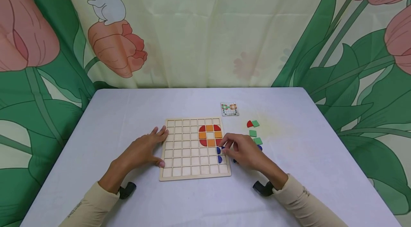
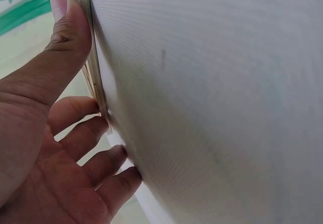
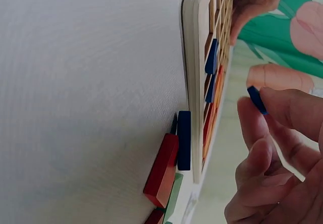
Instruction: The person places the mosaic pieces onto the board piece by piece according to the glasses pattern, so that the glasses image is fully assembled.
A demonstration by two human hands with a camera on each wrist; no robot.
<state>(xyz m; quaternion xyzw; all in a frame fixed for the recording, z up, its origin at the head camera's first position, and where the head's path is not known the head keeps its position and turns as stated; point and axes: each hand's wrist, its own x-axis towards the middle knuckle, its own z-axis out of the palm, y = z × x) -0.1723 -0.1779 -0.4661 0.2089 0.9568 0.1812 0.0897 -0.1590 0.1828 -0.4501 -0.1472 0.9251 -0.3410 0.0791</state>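
Note:
A wooden grid board lies on the table. My left hand rests at its left edge, thumb and fingers spread; the left wrist view shows the thumb along the board's side. Over the board's right edge, my right hand pinches a small blue piece between thumb and finger. Two blue rounded pieces sit in cells near that edge, one above the other. Above them, red quarter-round corners and orange squares form a ring around a bare cell.
A small pattern card lies behind the board. To the right are green squares, a red piece and a blue piece partly behind the right hand. A printed curtain hangs behind the table.

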